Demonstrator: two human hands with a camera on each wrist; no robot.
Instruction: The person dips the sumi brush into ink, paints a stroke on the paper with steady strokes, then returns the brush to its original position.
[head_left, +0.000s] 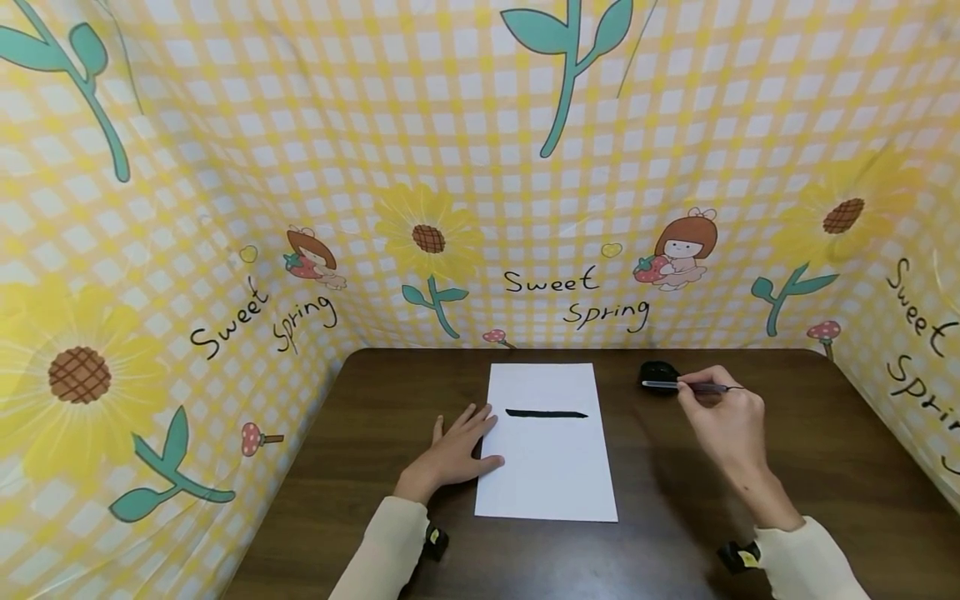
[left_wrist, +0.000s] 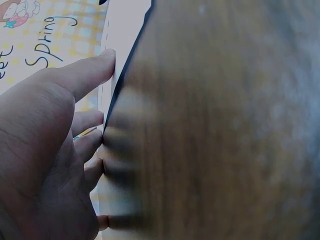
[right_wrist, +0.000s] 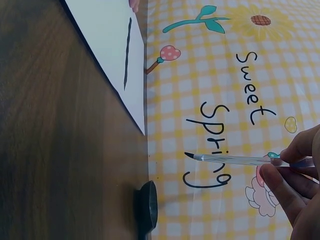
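Note:
A sheet of white paper lies on the table, with one thick black horizontal stroke across its upper half. My left hand rests at the paper's left edge, fingers spread, the thumb and some fingertips on the sheet. To the right of the paper, my right hand pinches a paintbrush between thumb and fingers. Its handle is partly clear and its bristles are dark and pointed. In the head view the brush overlaps a small black dish; the right wrist view shows the bristles raised above that dish.
The dark wooden table has rounded far corners. A yellow-and-white checked cloth with sunflowers, cartoon figures and "Sweet Spring" lettering hangs behind it and on both sides. Dark wrist devices sit by both pale sleeves.

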